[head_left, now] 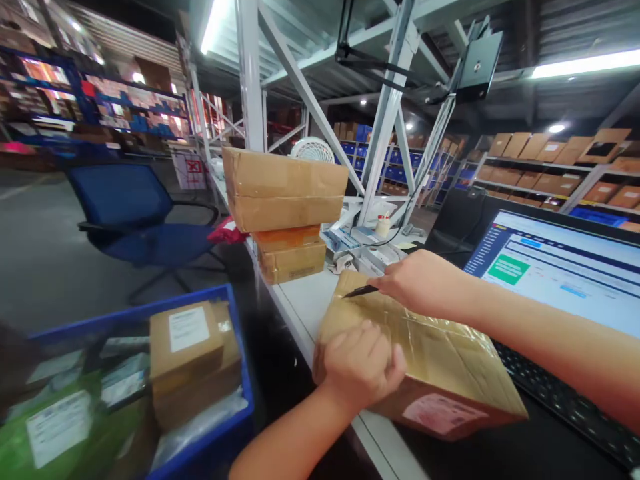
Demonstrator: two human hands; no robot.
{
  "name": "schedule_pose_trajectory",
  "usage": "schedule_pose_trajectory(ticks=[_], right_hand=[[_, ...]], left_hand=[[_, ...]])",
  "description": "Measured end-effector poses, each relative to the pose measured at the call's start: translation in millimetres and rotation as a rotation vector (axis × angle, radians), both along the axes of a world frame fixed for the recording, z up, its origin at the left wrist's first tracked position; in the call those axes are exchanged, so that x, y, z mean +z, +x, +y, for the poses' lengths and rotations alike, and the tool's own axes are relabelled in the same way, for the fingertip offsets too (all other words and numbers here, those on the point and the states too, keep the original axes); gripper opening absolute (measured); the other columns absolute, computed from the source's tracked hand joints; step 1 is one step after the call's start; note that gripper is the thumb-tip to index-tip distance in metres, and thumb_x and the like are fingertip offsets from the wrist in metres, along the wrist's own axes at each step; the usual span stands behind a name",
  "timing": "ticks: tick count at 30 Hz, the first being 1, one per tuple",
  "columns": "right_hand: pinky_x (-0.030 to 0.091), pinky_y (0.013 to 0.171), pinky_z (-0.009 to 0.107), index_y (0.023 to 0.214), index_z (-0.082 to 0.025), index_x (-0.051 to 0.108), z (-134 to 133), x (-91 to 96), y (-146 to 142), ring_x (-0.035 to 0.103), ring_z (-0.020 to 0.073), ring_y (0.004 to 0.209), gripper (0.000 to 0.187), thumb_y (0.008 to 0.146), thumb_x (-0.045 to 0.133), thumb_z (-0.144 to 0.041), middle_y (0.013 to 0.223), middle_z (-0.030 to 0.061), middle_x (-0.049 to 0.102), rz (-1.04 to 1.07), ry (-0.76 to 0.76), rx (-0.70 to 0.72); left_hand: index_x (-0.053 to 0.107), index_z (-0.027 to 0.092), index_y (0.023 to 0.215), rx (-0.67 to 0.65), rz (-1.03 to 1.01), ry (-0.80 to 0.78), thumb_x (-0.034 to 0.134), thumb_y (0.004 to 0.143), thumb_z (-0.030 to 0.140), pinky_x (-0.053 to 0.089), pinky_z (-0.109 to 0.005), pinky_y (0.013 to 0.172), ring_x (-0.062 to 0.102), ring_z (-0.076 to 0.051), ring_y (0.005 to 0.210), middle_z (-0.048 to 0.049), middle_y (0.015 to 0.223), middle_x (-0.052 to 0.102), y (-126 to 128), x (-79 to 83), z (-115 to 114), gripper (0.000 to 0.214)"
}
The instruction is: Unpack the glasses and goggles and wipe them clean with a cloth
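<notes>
Laid on the near edge of a brown cardboard carton [435, 340], the left hand [361, 363] is clenched into a loose fist, while a slim, black, pointed tool [361, 291] is gripped by the right hand [415, 283], its tip held at the glossy, wrinkled tape on top. The carton is set on the smooth white counter [316, 295], beside a black keyboard [555, 395]; farther back, taped rectangular boxes [285, 193] are stacked, and labelled parcels [186, 357] are held in a blue bin [246, 383] at the left.

Stacked boxes [285, 200] and laptop [575, 273] crowd the taped box [440, 353]; 1 gap separates table [305, 303] and bin [244, 373].
</notes>
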State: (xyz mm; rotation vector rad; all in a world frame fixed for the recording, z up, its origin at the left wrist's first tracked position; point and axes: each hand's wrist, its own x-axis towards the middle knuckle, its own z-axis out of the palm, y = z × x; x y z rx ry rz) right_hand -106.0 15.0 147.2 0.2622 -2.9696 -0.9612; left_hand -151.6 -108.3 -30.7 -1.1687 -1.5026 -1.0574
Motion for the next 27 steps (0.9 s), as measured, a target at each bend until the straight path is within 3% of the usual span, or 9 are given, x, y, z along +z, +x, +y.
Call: schedule_pose_trajectory(ticks=[5, 9, 12, 16, 18, 21, 27], right_hand=[[0.014, 0.053, 0.032, 0.094, -0.022, 0.071, 16.2, 13.0, 33.6, 0.064, 0.0188, 0.059, 0.018, 0.095, 0.053, -0.022, 0.070, 0.0045, 0.071, -0.077, 0.037, -0.035], [0.018, 0.052, 0.032, 0.097, -0.027, 0.074, 47.4, 13.6, 83.6, 0.065, 0.0196, 0.059, 0.020, 0.093, 0.055, -0.022, 0.069, 0.0016, 0.070, -0.030, 0.049, -0.148], [0.027, 0.052, 0.031, 0.102, -0.031, 0.076, 76.3, 11.9, 129.6, 0.067, 0.0202, 0.060, 0.025, 0.095, 0.052, -0.024, 0.071, 0.0003, 0.072, -0.004, -0.016, -0.240], [0.044, 0.062, 0.032, 0.116, -0.033, 0.075, 96.8, 14.5, 168.2, 0.074, 0.0229, 0.075, 0.032, 0.099, 0.048, -0.028, 0.094, 0.0009, 0.080, 0.150, -0.141, -0.298], [0.048, 0.065, 0.032, 0.122, -0.031, 0.073, 91.8, 15.3, 164.3, 0.074, 0.0228, 0.081, 0.035, 0.100, 0.046, -0.030, 0.104, 0.0024, 0.079, 0.268, -0.195, -0.284], [0.047, 0.065, 0.030, 0.126, -0.029, 0.071, 66.4, 8.3, 127.3, 0.074, 0.0219, 0.085, 0.035, 0.100, 0.047, -0.030, 0.108, 0.0035, 0.079, 0.326, -0.254, -0.234], [0.034, 0.058, 0.027, 0.117, -0.023, 0.074, 18.8, -19.6, 34.6, 0.071, 0.0223, 0.075, 0.032, 0.100, 0.048, -0.031, 0.086, 0.0084, 0.077, 0.163, -0.214, -0.104]], left_hand=[[0.063, 0.020, 0.077, 0.009, 0.011, -0.041, 0.059, 0.087, 0.025, 0.041, -0.038, 0.056, 0.071, -0.020, 0.070, -0.0044, 0.075, 0.073, -4.3, 4.0, -0.1, 0.011], [0.062, 0.020, 0.075, 0.015, 0.004, -0.063, 0.060, 0.086, 0.022, 0.040, -0.037, 0.056, 0.070, -0.020, 0.068, -0.0027, 0.069, 0.071, -5.7, 5.8, 1.1, 0.011], [0.062, 0.020, 0.074, 0.035, 0.013, -0.067, 0.061, 0.085, 0.021, 0.040, -0.037, 0.058, 0.070, -0.020, 0.069, -0.0022, 0.069, 0.071, -6.6, 5.9, 3.5, 0.011], [0.062, 0.020, 0.074, 0.062, 0.036, -0.058, 0.061, 0.087, 0.021, 0.039, -0.036, 0.058, 0.069, -0.020, 0.069, -0.0027, 0.070, 0.071, -7.7, 5.8, 6.3, 0.012], [0.061, 0.020, 0.074, 0.073, 0.043, -0.063, 0.060, 0.088, 0.022, 0.037, -0.036, 0.057, 0.068, -0.020, 0.068, -0.0031, 0.070, 0.071, -8.1, 6.4, 6.8, 0.014], [0.059, 0.021, 0.071, 0.082, 0.055, -0.085, 0.059, 0.090, 0.023, 0.035, -0.037, 0.056, 0.066, -0.019, 0.064, -0.0030, 0.067, 0.069, -8.2, 7.6, 6.4, 0.019], [0.057, 0.021, 0.068, 0.103, 0.058, -0.108, 0.058, 0.090, 0.023, 0.032, -0.037, 0.056, 0.061, -0.018, 0.058, -0.0018, 0.063, 0.067, -6.0, 7.6, 2.2, 0.022]])
